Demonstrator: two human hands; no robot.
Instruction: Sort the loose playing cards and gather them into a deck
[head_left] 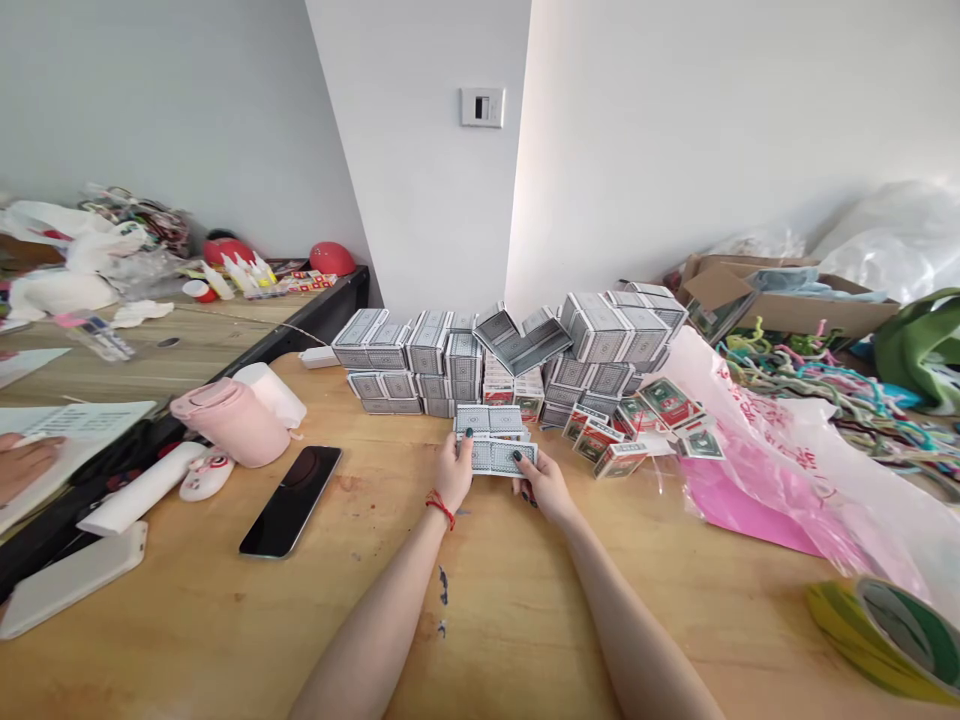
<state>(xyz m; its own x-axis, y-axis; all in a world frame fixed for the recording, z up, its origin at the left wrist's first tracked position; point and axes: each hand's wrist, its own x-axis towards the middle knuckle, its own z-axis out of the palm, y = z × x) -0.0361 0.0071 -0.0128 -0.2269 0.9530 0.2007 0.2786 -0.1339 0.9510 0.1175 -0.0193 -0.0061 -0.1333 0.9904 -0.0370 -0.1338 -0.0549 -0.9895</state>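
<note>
Both my hands grip a small block of grey-patterned card boxes (501, 455) just above the wooden table (525, 600). My left hand (453, 472), with a red string at the wrist, closes on its left end. My right hand (545, 486) closes on its right end from below. Another row of the same boxes (489, 420) lies right behind it. Farther back stands a long stack of wrapped box bundles (420, 360) against the wall. Loose red-and-green boxes (637, 420) lie to the right of my hands.
A black phone (291, 500), a pink kettle (231, 420) and white items lie at the left. A pink plastic bag (757, 480), coloured cords (832, 390), a cardboard box (780, 300) and a tape roll (885, 630) fill the right. Another person's hand (22, 465) rests at the far left.
</note>
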